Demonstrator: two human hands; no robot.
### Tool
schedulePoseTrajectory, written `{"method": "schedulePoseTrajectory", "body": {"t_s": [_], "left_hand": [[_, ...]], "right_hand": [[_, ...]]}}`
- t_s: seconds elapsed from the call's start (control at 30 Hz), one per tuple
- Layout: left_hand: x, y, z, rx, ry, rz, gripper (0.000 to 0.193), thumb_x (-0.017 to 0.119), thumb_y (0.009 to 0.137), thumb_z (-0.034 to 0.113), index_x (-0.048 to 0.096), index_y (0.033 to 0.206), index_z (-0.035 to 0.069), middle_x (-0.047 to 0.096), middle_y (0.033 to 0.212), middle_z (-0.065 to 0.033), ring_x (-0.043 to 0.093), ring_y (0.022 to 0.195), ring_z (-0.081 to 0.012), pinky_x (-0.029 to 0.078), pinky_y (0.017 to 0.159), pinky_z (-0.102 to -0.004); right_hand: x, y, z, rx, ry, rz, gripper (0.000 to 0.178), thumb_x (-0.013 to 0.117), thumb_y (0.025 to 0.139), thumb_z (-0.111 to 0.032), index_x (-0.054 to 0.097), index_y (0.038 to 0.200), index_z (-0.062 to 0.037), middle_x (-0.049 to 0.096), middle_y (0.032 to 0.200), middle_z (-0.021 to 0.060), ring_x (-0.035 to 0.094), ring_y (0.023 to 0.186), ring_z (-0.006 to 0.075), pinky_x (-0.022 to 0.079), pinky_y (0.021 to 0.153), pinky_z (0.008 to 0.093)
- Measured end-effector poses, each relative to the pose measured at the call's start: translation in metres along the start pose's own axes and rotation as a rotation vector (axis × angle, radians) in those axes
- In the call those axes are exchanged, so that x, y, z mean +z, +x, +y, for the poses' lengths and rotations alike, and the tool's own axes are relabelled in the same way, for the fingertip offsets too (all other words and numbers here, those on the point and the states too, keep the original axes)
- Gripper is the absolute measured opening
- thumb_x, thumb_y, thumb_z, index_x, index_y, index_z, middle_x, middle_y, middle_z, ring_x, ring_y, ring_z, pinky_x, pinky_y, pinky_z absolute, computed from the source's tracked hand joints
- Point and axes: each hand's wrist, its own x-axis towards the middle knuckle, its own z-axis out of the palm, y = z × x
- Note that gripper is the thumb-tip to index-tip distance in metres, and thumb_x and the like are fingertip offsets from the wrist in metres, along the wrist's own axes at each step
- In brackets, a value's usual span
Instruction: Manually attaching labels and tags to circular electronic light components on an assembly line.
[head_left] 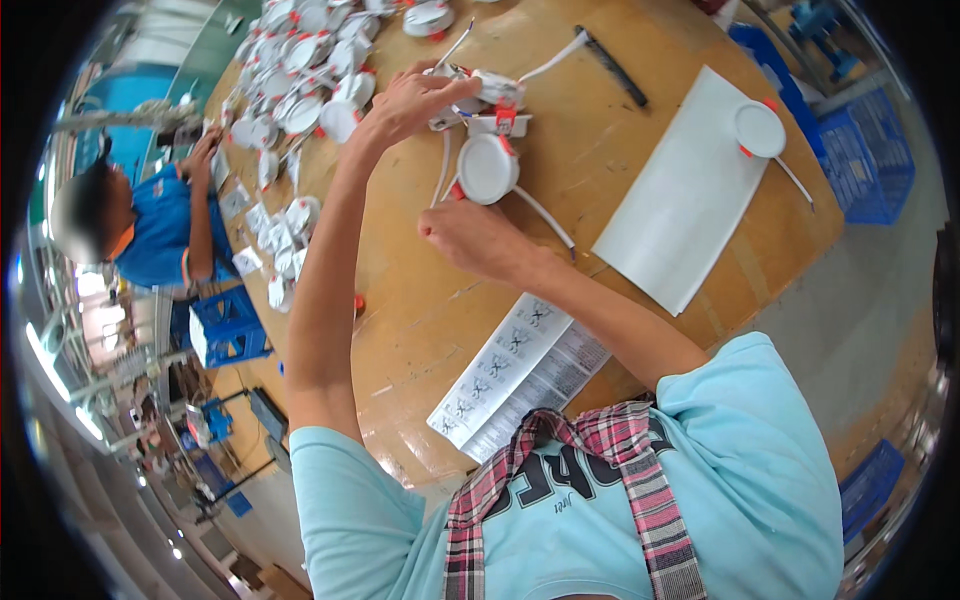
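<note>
My left hand (415, 100) reaches far across the wooden table (420, 300), its fingers closed around a small white box with red clips (497, 92) that trails thin white wires. Just below the box lies a round white lamp disc (487, 168). My right hand (475, 240) rests on the table below the disc with its fingers curled into a fist. A thin white wire (443, 170) runs down to its knuckles, and I see nothing inside the fist.
A white sheet (680, 210) at the right carries another round lamp (760, 128). A black strip (612, 65) lies above it, a printed leaflet (520, 375) near me. Several white lamps (300, 70) are heaped top left beside a seated person in blue (160, 225). Blue crates (860, 150) stand at the right.
</note>
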Motion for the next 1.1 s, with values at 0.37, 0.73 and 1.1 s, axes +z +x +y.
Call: {"method": "schedulePoseTrajectory", "body": {"t_s": [0.37,0.73,1.1], "left_hand": [[0.05,-0.227,0.068,-0.223,-0.284,0.423,0.034,0.071,0.08,0.017,0.063,0.108,0.001,0.065,0.103,-0.0088,0.06,0.094,-0.0169,0.046,0.084,-0.031],[0.118,-0.276,0.108,-0.494,-0.338,0.13,0.032,0.074,0.075,0.017,0.054,0.096,0.002,0.062,0.082,-0.0093,0.061,0.075,-0.0224,0.047,0.067,-0.0312],[0.107,-0.322,0.056,-0.66,-1.02,0.545,0.024,0.062,0.085,0.007,0.059,0.107,-0.004,0.065,0.093,-0.0046,0.059,0.081,-0.0095,0.048,0.075,-0.0242]], "right_hand": [[-0.009,0.011,-0.003,0.13,0.139,0.041,0.016,0.056,0.087,-0.012,0.064,0.094,0.0002,0.065,0.075,0.0129,0.062,0.066,0.0198,0.047,0.062,0.0304],[-0.02,0.009,-0.004,0.23,0.364,-0.124,0.018,0.056,0.089,-0.013,0.065,0.098,-0.0003,0.064,0.079,0.0021,0.059,0.074,0.0071,0.046,0.067,0.0225],[-0.016,0.008,-0.027,0.162,0.505,-0.118,0.024,0.058,0.09,-0.02,0.064,0.094,0.0026,0.066,0.077,0.0073,0.063,0.073,0.012,0.049,0.068,0.0264]]}}
